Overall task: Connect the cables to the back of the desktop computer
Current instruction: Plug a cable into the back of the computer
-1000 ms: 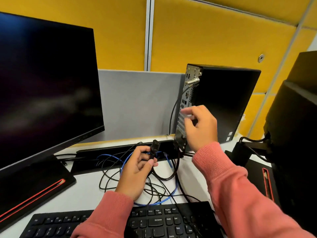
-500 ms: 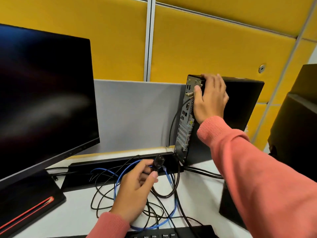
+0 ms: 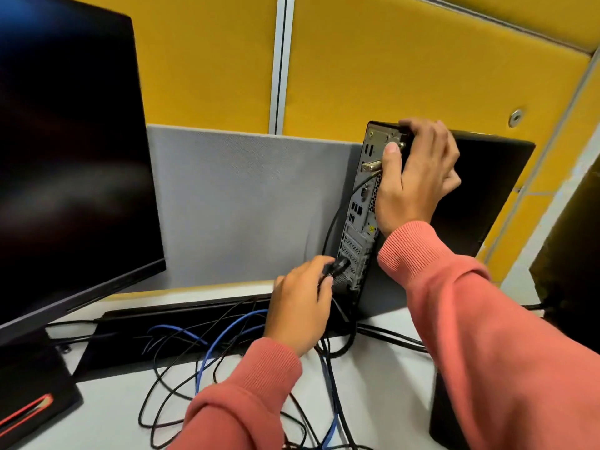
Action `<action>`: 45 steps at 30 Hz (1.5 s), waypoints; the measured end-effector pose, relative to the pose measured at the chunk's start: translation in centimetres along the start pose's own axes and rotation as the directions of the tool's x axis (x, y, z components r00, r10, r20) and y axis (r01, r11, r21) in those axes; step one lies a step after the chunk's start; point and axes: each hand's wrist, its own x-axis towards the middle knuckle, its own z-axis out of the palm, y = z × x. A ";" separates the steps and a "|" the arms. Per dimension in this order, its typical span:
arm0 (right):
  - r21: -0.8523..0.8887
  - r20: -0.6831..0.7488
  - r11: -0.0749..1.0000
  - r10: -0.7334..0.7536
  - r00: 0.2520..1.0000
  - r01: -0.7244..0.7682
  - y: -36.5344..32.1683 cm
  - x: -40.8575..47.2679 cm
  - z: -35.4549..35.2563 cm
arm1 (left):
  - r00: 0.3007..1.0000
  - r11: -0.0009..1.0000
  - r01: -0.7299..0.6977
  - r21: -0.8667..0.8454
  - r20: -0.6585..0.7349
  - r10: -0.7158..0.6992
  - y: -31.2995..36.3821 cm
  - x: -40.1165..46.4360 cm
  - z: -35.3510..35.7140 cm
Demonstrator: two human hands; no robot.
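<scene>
Bracing the tower (image 3: 480, 190) with the right hand (image 3: 418, 177) looks like the whole point here: fingers curled over its top rear corner, thumb pressed down the port panel, so the case won't slide or tip when the plug gets pushed in. The left hand (image 3: 302, 306) is closed around a black plug (image 3: 337, 266), nose aimed at the bottom of the back panel, right beside the grille there. I can't tell if it's seated yet or just touching; my guess is it's the power lead going into the lowest socket.

Just above the left hand, one thin black cable (image 3: 334, 222) already hangs from a silver connector (image 3: 371, 165) sitting by the right thumb, so one's done. Below the left wrist there's a mess of loose black leads and a blue cable (image 3: 227, 332) sprawled on the bench (image 3: 107, 414), presumably still waiting. The monitor (image 3: 71, 157) sits well off to the left of both hands.
</scene>
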 end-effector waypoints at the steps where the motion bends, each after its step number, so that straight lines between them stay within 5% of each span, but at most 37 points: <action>1: 0.005 -0.014 1.000 -0.002 1.000 0.002 0.1 0.0 0.1 | 1.000 0.999 0.021 0.031 0.014 -0.022 -0.7 -0.2 0.5; 21: 0.081 -0.170 0.997 0.010 0.985 0.004 0.5 0.0 1.9 | 0.990 0.995 0.054 0.081 0.126 -0.064 -3.1 0.5 2.2; 33: 0.093 -0.180 0.996 0.007 0.984 0.010 0.4 -0.1 1.8 | 0.943 0.862 -0.322 0.391 0.209 0.258 -3.0 1.6 1.4; 45: 0.106 -0.181 0.994 0.021 0.983 -0.002 0.4 0.0 2.0 | 0.944 0.859 -0.329 0.393 0.124 0.305 -3.4 1.2 2.3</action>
